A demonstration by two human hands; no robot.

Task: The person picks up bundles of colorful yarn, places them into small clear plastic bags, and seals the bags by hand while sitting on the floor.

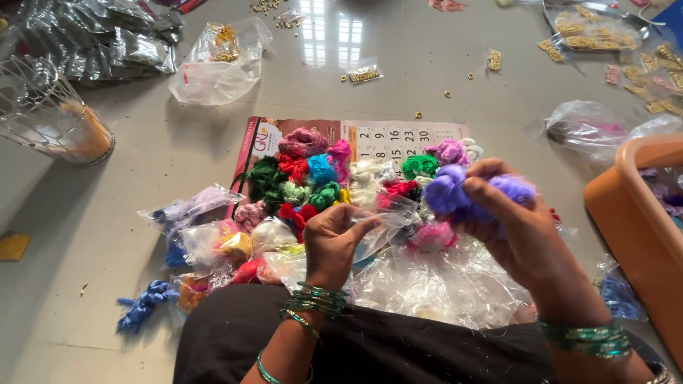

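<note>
— Right hand (523,227), right of centre?
— Closed on a purple thread bundle (455,193), fingers (491,195) wrapped over the top, bundle lifted just above the heap.

— Left hand (331,242)?
— Lower centre, fingers (359,226) pinched narrow on the edge of a clear plastic packet (388,220), green bangles (316,299) at the wrist.

— Beneath both?
— A heap of crumpled clear plastic (441,284) spread over a black-clothed lap (370,348), touching the thread pile.

— The pile itself?
— Centre of the frame, on a wall calendar (398,139) laid flat on the glossy floor (128,192): dark green skein (265,178), red skein (293,167), turquoise skein (321,169), bright green skein (420,166), mauve skein (304,141), all bunched together and touching.

— Left of the pile?
— Small clear bags of coloured thread (213,242), and a loose blue thread knot (144,302) on the floor, lower left.

— Farther out?
— Wire basket (43,107) at upper left, a clear bag with gold pieces (220,60) top centre-left, gold trims in packets (597,35) upper right, an orange tub (640,220) at the right edge. Small gold beads (417,114) scattered on the floor above the calendar.
</note>
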